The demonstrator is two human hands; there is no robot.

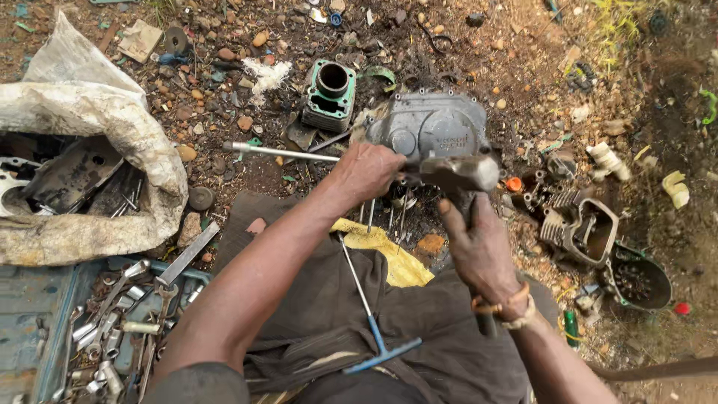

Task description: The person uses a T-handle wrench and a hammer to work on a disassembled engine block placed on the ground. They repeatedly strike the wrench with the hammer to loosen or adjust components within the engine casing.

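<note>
Engine cover [430, 127], grey cast metal, lies on the dirt ground [523, 67] just ahead of the person's knees. The left hand [368, 170] is pressed against its near-left edge with fingers curled, apparently closed round a long steel bar [280, 152] that juts out to the left, though the grip itself is partly hidden. The right hand [479, 247] is clenched on the handle of a hammer [460, 173], whose head sits against the cover's lower edge.

At lower left a blue metal tray [22, 314] holds a heap of sockets [97, 337], wrenches and other steel bits. Above it a grimy white sack [97, 127] gapes open, with dark metal plates and rods inside. At far right a dark round bowl [639, 280] with a green rim holds what looks like a gear cluster. A green-topped cylinder block [329, 93] stands beyond the cover, and a finned engine casing [580, 224] lies to the right. A yellow cloth [393, 258] and a blue-handled T-wrench [374, 329] rest on the lap.
</note>
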